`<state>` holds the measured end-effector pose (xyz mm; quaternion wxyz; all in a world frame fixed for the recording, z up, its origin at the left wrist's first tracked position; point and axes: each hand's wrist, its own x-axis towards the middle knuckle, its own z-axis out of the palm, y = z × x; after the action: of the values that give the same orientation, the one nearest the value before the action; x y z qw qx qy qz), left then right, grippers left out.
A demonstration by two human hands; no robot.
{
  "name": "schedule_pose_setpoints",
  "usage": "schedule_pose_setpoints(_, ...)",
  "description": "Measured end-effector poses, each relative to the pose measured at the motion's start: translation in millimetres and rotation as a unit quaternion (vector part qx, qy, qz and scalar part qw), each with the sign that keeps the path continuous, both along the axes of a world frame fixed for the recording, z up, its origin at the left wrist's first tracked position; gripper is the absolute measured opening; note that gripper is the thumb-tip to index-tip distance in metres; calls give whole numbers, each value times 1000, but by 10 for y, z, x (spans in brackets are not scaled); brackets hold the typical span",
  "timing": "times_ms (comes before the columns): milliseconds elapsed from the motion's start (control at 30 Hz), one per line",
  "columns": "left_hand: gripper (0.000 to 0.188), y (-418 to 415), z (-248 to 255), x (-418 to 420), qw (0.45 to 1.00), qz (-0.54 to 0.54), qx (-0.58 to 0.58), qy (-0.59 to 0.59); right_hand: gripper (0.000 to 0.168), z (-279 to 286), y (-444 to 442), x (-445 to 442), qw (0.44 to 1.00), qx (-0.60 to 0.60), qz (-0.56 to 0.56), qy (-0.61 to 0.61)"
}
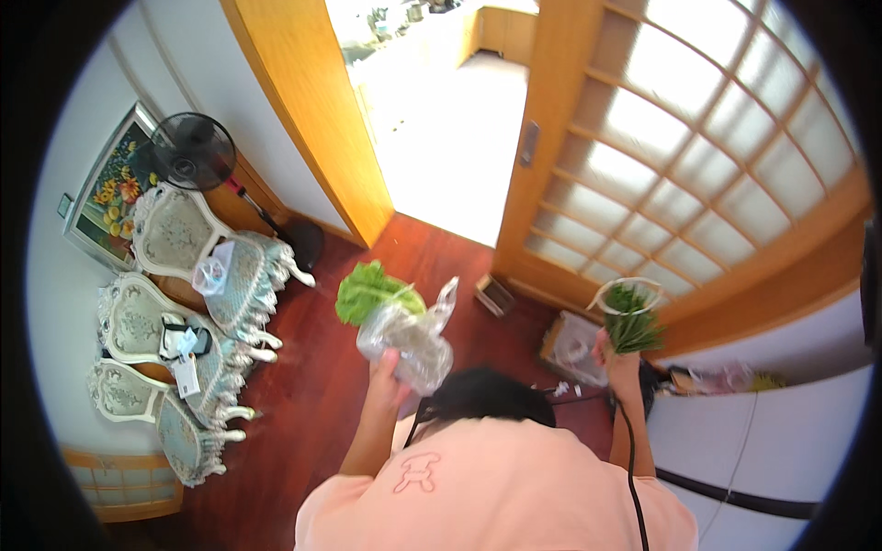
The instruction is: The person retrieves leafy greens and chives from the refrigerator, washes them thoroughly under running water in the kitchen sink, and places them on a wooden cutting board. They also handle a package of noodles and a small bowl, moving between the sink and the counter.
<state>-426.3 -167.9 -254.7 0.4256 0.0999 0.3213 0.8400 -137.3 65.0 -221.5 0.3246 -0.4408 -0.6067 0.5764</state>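
My left hand (387, 377) grips a crumpled clear plastic bag (406, 344). Leafy green lettuce (372, 293) sticks out of the bag's far end. Over on the right, my right hand (612, 355) is closed around a bundle of thin green stalks (634, 329), perhaps chives. A white loop-shaped thing (630, 284) shows at the far end of that bundle; what it is I cannot tell. Both hands are raised above the dark red wood floor (303, 392), well apart from each other. Part of the right hand's fingers is hidden by the stalks.
Ahead, a bright doorway (448, 151) stands beside a wood-framed sliding door (527, 144) with glass panes. Upholstered chairs (172, 231) and a standing fan (193, 151) line the left wall. An open box (493, 295), a plastic-lined box (575, 348) and a white cabinet (765, 434) are to the right.
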Motion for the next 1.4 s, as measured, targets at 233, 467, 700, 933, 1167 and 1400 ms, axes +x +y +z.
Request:
schedule_pose_setpoints(233, 65, -5, 185, -1853, 999, -8, -28, 37, 18, 249, 498, -2600, 985, 15, 163, 61)
schedule_pose_setpoints(467, 67, 1060, 14, -3056, 995, -40, -22, 90, 26, 150, 1537, -4331, 991, 6, 130, 42)
schedule_pose_setpoints(700, 70, 2597, 9, -4225, 992, -33, -29, 117, 24, 33, 3145, -5705, 987, -19, 148, 59)
schedule_pose_setpoints(933, 65, 4013, 66, -5326, 995, -40, -42, 80, 29, 263, 4606, -6600, 991, -10, 132, 25)
schedule_pose_setpoints(1167, 59, 5545, -223, -6419, 989, -83, -74, 94, 33, 199, 6201, -7168, 996, -36, 78, 22)
schedule_pose_setpoints(1400, 57, 7738, -177, -7455, 976, -152, -80, 131, 32, 104, 7942, -7173, 996, -44, -70, 46)
